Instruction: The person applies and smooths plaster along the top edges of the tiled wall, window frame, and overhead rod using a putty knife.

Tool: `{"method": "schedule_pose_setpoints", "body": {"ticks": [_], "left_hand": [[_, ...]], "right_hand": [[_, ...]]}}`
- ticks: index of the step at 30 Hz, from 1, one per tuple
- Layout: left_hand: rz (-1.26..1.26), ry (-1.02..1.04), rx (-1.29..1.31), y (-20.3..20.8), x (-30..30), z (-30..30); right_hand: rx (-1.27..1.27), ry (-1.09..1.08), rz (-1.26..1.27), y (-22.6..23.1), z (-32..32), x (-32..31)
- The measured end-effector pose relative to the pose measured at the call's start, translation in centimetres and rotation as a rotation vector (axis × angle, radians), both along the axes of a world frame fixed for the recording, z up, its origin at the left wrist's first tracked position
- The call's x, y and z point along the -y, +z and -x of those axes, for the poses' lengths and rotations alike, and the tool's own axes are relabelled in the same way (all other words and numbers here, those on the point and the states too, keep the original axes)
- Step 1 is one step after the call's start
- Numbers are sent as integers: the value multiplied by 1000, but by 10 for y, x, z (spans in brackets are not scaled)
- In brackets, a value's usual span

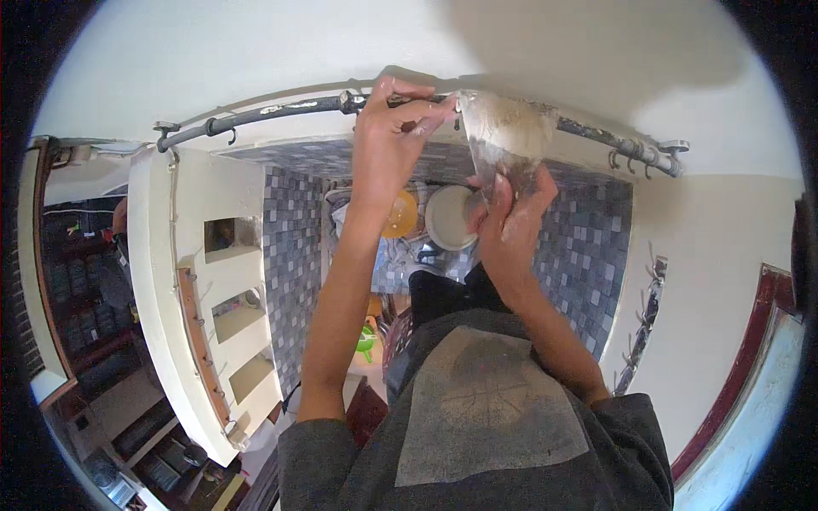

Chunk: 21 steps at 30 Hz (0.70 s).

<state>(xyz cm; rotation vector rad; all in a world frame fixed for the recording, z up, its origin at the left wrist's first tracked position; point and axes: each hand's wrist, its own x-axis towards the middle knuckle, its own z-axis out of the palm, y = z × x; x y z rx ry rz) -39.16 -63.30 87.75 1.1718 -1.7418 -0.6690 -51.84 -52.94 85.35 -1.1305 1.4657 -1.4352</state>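
Observation:
My right hand (518, 223) is closed round the lower part of a clear plastic bag (509, 128) with a cream-white substance in it. The bag is raised in front of a dark pipe-like rod (294, 108) with flaking paint that runs along the wall. My left hand (392, 140) is at the rod too, its fingers bent and their tips pinched at the bag's upper left edge. White smears show on the fingers of both hands. The bag hides part of the rod behind it.
Hooks (630, 162) hang near the rod's right end. Below are a white basin (450, 219) and a yellow round container (399, 215). Grey mosaic tiles (294, 221) line the walls. A cream partition with niches (236, 319) stands left, and a hook rail (646, 324) is right.

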Motion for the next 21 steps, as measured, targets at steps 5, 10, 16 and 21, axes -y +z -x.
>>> {"method": "schedule_pose_setpoints", "body": {"ticks": [5, 10, 16, 21], "left_hand": [[64, -10, 0, 1, 2, -3], [-52, -4, -15, 23, -23, -9], [-55, 260, -203, -5, -78, -51], [-358, 288, -263, -42, -104, -66]], "right_hand": [[-79, -25, -27, 16, 0, 19], [-199, -67, -81, 20, 36, -2], [-327, 32, -279, 104, 62, 24], [-771, 329, -318, 107, 63, 48]]}}
